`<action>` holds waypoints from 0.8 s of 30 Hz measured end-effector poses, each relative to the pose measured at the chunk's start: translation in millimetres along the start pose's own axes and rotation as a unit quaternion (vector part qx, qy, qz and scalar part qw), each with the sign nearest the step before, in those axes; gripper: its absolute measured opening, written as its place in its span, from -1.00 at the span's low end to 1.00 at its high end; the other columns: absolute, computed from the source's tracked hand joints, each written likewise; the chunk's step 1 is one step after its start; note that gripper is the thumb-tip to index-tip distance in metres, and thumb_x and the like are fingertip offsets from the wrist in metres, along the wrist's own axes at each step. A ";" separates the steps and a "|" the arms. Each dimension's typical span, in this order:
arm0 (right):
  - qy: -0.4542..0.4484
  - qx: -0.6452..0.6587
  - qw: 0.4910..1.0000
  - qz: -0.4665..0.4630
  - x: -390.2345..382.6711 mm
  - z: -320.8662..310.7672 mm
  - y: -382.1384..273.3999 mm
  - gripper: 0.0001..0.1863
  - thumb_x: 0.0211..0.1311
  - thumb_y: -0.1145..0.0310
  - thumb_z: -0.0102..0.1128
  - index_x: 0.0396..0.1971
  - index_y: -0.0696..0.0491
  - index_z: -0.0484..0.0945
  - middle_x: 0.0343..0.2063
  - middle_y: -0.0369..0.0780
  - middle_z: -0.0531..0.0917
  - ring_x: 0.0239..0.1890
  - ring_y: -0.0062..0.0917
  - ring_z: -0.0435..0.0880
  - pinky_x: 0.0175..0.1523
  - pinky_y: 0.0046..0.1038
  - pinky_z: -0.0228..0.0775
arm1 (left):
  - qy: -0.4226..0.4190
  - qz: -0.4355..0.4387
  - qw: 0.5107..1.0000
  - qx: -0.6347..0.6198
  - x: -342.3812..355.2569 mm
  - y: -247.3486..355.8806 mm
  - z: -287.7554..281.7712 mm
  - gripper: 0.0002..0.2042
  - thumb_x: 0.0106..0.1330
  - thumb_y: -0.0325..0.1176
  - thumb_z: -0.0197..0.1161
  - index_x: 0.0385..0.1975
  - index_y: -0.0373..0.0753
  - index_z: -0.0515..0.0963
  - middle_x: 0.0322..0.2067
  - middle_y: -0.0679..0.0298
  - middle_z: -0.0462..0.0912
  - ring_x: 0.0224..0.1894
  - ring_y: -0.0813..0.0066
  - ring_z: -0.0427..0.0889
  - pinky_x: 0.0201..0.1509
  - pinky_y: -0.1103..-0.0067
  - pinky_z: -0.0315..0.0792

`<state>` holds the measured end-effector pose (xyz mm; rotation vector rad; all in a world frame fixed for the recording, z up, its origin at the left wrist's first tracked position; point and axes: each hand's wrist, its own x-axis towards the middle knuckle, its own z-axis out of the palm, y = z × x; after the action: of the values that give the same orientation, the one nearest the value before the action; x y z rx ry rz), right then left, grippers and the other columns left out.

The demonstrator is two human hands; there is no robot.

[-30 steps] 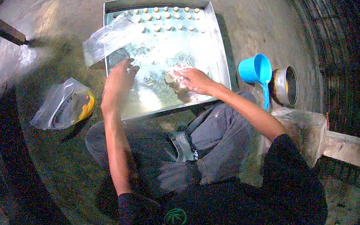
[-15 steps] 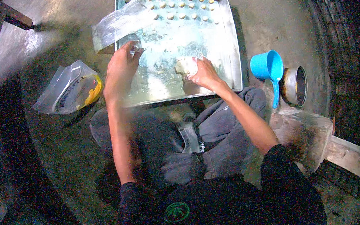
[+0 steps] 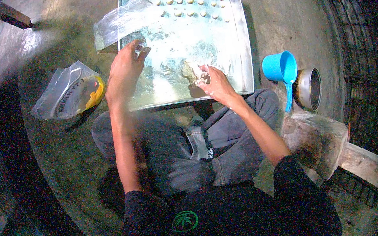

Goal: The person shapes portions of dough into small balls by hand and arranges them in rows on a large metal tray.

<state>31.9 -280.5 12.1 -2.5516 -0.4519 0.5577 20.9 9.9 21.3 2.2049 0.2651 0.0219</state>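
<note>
Beyond the crossed legs (image 3: 175,162), a metal tray (image 3: 222,43) is lying; at its left, the left hand (image 3: 126,68) is hanging curled, its grip unclear to me; the right hand (image 3: 219,86) is pinching pale dough (image 3: 187,71) nearside; small balls (image 3: 178,14) are lining the far end.

Clear plastic bag (image 3: 68,92): dark printed lettering. Dark strap at waist (image 3: 218,152): white characters, too small to read. Black shirt (image 3: 239,215): round green leaf emblem (image 3: 184,221).
</note>
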 end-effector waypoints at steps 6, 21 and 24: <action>0.052 0.109 0.993 -0.010 -7.8 2.9 -8.8 -0.52 0.02 0.38 0.29 0.01 0.12 0.47 -0.26 -0.02 0.62 -0.14 -0.16 0.59 0.04 -0.23 0.39 | -0.008 0.005 1.000 -0.011 -1.0 -2.2 -0.3 -0.67 0.27 -0.23 0.20 -0.07 -0.30 0.52 -0.16 -0.04 0.61 -0.13 0.02 0.61 -0.06 0.30 0.46; 0.012 -0.131 0.991 -0.014 8.3 34.5 -21.2 -0.39 -0.14 0.58 0.11 0.08 0.28 0.38 0.01 0.20 0.43 0.05 0.04 0.45 0.16 -0.16 0.31 | 0.019 0.037 0.999 0.004 -1.6 -3.2 0.3 -0.66 0.27 -0.17 0.20 -0.07 -0.24 0.51 -0.16 0.04 0.63 -0.09 0.07 0.60 -0.04 0.32 0.47; 0.029 -0.098 0.993 -0.054 17.8 33.5 -20.9 -0.46 -0.12 0.58 0.11 0.01 0.24 0.46 -0.15 0.15 0.54 -0.11 -0.05 0.56 0.03 -0.18 0.40 | -0.005 0.011 1.000 -0.005 0.3 -1.3 -1.4 -0.64 0.27 -0.15 0.19 -0.04 -0.22 0.51 -0.13 0.06 0.62 -0.07 0.07 0.59 -0.02 0.32 0.47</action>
<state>27.4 -243.0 -9.1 -2.7009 -0.6477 0.4179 20.7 11.8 21.1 2.1977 0.2341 0.0238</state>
